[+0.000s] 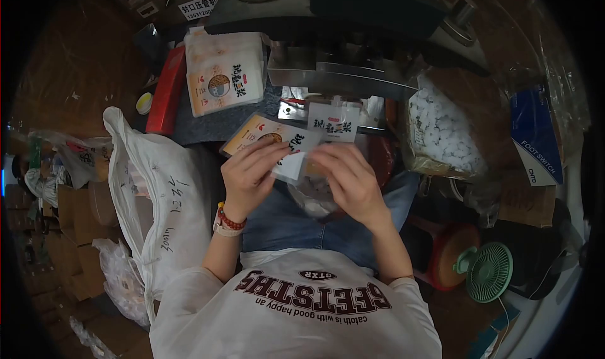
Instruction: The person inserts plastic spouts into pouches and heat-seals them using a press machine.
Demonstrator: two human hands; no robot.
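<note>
My left hand [255,176] is closed on a printed orange-and-white plastic pouch [252,132], which fans out past the fingertips towards the machine; more than one pouch may be in it. A second printed pouch [334,121] stands with its top edge at the metal jaw of the machine [343,75]. My right hand [350,176] is pinched around the lower end of this pouch, though the fingers partly hide the grip. The two hands are close together over my lap.
A stack of similar pouches [224,75] lies on the dark bench at upper left, beside a red box [169,91]. To the right sits a bag of small white plastic parts [441,129]. A white sack [170,201], blue foot-switch box [535,135] and green fan [490,271] surround me.
</note>
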